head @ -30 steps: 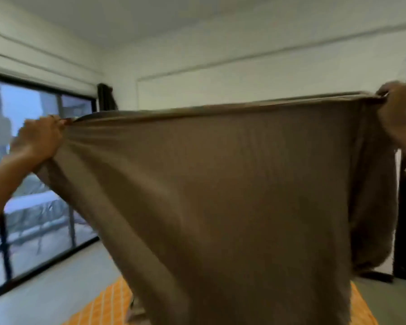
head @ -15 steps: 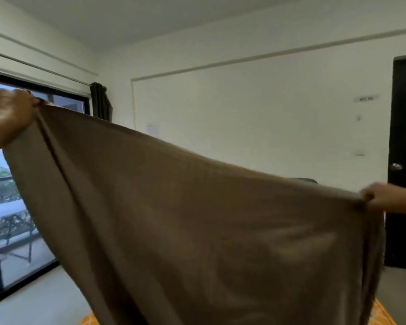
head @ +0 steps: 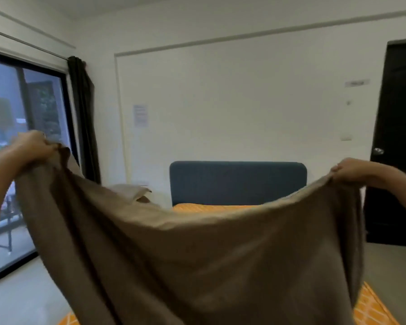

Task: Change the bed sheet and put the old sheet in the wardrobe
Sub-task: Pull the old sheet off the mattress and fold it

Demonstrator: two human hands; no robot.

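A person's left hand (head: 34, 146) and right hand (head: 348, 168) each clutch an upper corner of a brown sheet (head: 197, 254), spread in the air over the orange-covered bed (head: 211, 208); keeping both corners level and taut should let it settle squarely.

The sheet (head: 197, 266) is a plain greyish brown with no print. The mattress (head: 370, 308) under it is bright orange with a thin white lattice of crossing lines — it shows at the far end and at the near corners. The headboard (head: 237, 181) is dark blue. The walls (head: 220, 102) are white, the door (head: 399, 141) black and the curtain (head: 82, 118) by the window near-black.
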